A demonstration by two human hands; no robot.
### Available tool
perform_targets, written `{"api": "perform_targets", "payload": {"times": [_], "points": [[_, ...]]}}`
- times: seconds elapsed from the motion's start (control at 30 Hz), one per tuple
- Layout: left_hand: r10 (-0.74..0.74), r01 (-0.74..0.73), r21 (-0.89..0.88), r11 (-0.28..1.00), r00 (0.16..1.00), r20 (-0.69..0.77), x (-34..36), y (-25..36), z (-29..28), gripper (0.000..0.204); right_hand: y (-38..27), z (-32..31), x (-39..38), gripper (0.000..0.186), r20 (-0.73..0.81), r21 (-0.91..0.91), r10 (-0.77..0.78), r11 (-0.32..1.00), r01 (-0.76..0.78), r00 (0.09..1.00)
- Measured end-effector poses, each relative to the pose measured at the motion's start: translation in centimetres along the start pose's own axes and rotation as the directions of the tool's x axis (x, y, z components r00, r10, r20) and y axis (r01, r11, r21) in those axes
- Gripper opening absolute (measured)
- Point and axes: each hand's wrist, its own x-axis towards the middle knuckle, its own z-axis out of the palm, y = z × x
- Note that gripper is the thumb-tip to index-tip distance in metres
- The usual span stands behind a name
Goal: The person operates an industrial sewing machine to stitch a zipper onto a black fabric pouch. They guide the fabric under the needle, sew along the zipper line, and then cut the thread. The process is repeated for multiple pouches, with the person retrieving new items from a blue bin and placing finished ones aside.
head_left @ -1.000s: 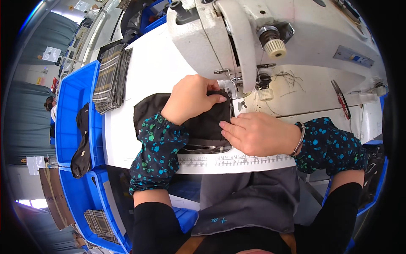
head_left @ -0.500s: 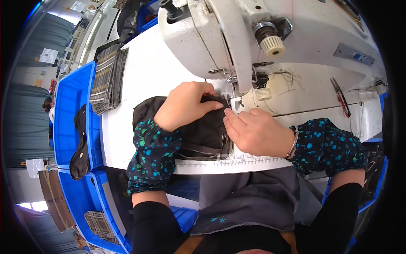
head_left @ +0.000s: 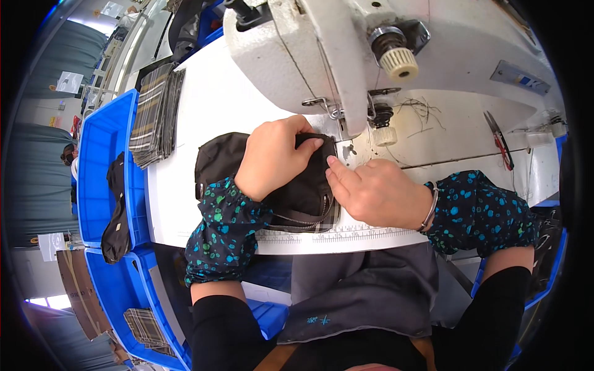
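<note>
A dark zippered cloth piece (head_left: 226, 157) lies on the white sewing table, its far right corner close to the presser foot (head_left: 343, 128) of the white sewing machine (head_left: 284, 55). My left hand (head_left: 272, 157) is closed on the cloth's far edge, thumb on top and fingers partly hidden behind the fold. At the cloth's right edge, my right hand (head_left: 380, 195) has its fingers curled, with thumb and index tip pinching or pressing the edge. A metal zipper (head_left: 303, 221) curves along the cloth's near right corner.
Plaid cloth pieces (head_left: 154, 114) are stacked at the left, beside a blue bin (head_left: 105, 185) with dark cloth over its edge. Red-handled snips (head_left: 500, 142) and loose thread ends (head_left: 421, 114) lie at the right. A printed ruler (head_left: 365, 235) runs along the table's front edge.
The cloth has shifted slightly away from me, and its left part lies more spread. My left hand moved a little farther with it; the right hand has barely moved.
</note>
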Motion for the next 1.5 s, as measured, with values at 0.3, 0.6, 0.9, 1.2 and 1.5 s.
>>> {"api": "perform_targets", "payload": {"times": [0.3,0.6,0.9,1.2,1.5], "points": [[0.028,-0.006,-0.21,0.978,0.995,0.099,0.3,-1.2,0.3,0.022,-0.3,-0.4,-0.5,0.034,0.129,0.029,0.093,0.995,-0.097,0.987],[-0.006,0.007,-0.076,0.997,1.0,0.021,0.2,-0.3,0.8,0.021,-0.1,-0.1,-0.2,0.03,0.046,0.046,0.084,0.995,-0.086,0.995],[-0.019,0.019,-0.017,1.0,1.0,-0.007,0.2,0.1,0.9,0.02,-0.2,-0.4,-0.2,0.028,0.064,0.003,0.086,0.996,-0.086,0.994],[0.045,-0.043,0.025,0.999,0.996,-0.075,0.0,0.1,1.6,0.015,-0.3,-0.5,0.0,0.026,0.072,-0.021,0.074,0.997,-0.073,0.995],[0.063,-0.061,0.017,0.998,0.987,-0.15,2.1,0.1,3.1,0.018,0.5,-0.8,-0.3,0.027,0.152,-0.159,0.136,0.981,-0.112,0.979]]}}
